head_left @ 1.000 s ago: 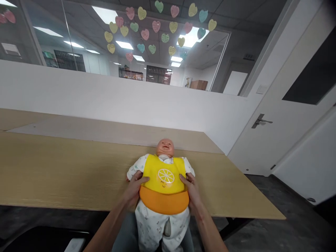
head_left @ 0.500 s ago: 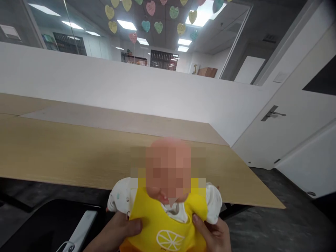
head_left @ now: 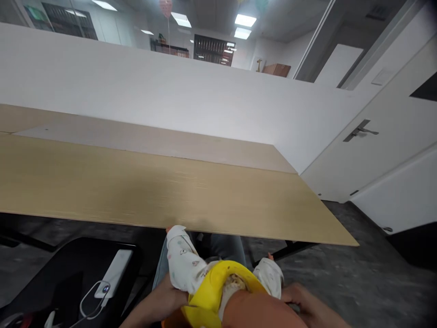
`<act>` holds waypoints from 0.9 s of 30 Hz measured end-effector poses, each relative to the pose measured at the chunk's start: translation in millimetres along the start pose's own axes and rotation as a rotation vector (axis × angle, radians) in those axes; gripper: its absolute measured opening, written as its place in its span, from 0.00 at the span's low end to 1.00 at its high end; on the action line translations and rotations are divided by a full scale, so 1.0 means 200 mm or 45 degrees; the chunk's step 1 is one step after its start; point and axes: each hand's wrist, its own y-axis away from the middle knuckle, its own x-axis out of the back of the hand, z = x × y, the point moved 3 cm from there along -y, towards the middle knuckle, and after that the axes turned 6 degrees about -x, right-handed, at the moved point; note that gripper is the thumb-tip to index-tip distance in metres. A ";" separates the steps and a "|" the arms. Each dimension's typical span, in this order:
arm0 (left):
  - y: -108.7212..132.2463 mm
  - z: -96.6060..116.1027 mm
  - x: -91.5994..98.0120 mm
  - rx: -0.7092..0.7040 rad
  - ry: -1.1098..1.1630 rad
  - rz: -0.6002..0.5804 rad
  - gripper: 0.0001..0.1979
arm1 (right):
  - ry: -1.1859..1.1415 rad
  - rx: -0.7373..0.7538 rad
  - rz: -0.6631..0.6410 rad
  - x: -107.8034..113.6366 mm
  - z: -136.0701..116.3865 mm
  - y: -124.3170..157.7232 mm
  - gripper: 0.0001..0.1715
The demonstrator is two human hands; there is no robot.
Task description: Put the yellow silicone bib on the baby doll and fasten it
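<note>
Doll's head — the bottom edge crops it.

Both arms come in low from bottom edge, kinda angled toward each other. Left forearm slants up and right, left hand clamped inward, fingertips hidden. Right forearm slants up and left, pretty much mirror pose. Right hand has fingers curled in, can't really make out thumb. Hands roughly level, well apart, gripping from opposite sides. Legs partly showing farther forward.
</note>
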 end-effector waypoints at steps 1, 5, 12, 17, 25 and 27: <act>-0.01 0.00 -0.01 -0.005 -0.014 -0.007 0.24 | 0.084 -0.080 -0.330 0.01 -0.02 -0.03 0.04; -0.05 0.01 -0.02 0.034 0.000 0.020 0.19 | 0.264 -0.007 -0.275 0.07 -0.14 -0.18 0.20; -0.06 -0.02 0.00 0.131 0.094 0.010 0.23 | 0.141 0.270 -0.644 -0.36 -0.43 -0.34 0.19; -0.03 0.01 0.01 0.146 -0.010 -0.016 0.22 | 0.373 0.343 -0.943 -0.49 -0.49 -0.46 0.18; 0.01 0.12 0.05 0.021 -0.394 -0.245 0.20 | 0.329 0.280 -1.085 -0.64 -0.30 -0.47 0.25; 0.03 0.15 0.10 0.029 -0.523 -0.260 0.20 | 0.245 0.276 -1.092 -0.65 -0.27 -0.47 0.22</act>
